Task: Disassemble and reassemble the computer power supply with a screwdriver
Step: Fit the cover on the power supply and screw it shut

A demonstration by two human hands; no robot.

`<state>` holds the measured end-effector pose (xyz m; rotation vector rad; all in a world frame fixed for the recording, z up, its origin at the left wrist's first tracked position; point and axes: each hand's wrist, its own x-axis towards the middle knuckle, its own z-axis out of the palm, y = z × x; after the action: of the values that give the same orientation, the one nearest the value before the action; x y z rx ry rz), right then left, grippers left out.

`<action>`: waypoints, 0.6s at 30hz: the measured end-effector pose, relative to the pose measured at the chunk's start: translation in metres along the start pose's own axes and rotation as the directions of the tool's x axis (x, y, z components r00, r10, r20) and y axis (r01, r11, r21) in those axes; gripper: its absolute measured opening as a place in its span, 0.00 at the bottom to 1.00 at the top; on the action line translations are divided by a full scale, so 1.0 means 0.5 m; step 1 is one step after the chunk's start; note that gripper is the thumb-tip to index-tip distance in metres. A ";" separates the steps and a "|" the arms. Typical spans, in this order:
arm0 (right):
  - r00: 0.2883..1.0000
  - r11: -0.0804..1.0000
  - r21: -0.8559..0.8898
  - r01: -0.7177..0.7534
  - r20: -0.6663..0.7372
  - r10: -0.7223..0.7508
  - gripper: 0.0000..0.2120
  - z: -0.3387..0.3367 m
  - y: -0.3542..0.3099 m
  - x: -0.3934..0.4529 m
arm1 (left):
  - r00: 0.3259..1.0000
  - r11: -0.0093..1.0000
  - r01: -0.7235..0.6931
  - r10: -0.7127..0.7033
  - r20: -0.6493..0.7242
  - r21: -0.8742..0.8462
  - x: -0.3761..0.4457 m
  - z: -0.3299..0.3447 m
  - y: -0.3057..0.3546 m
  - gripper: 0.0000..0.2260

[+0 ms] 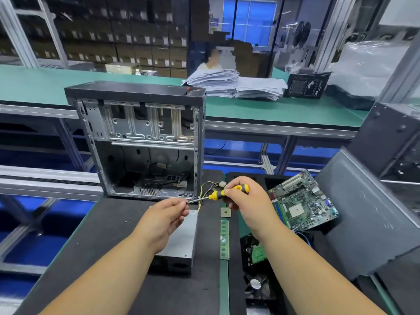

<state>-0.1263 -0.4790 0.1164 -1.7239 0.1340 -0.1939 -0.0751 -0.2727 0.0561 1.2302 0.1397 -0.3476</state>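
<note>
Head view: the power supply point(181, 237), a plain grey sheet-metal box with dark vented end, lies flat on the black mat at 6 o'clock from the open case point(141, 142). Right hand point(247, 201) grips the yellow-black screwdriver point(218, 194); left hand point(163, 220) pinches its steel tip.

No readable text, labels or numbers.
</note>
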 end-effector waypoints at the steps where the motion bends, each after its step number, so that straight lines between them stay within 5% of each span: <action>1: 1.000 1.000 0.001 -0.004 0.013 0.004 0.01 -0.001 -0.002 0.000 | 1.000 1.000 -0.009 0.009 -0.006 0.018 -0.001 0.000 0.003 0.03; 13: 0.997 0.998 0.009 -0.063 -0.042 0.063 0.05 0.063 -0.007 0.045 | 0.999 0.999 -0.033 0.032 0.035 0.039 0.056 -0.057 0.040 0.05; 18: 0.991 0.993 -0.023 -0.113 -0.081 0.111 0.06 0.106 -0.006 0.077 | 0.988 0.971 -0.143 0.128 0.090 0.189 0.100 -0.100 0.045 0.09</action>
<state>-0.0781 -0.4350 0.1132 -1.7313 0.2921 -0.1782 -0.0168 -0.2286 0.0451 1.4105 -0.0466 -0.2946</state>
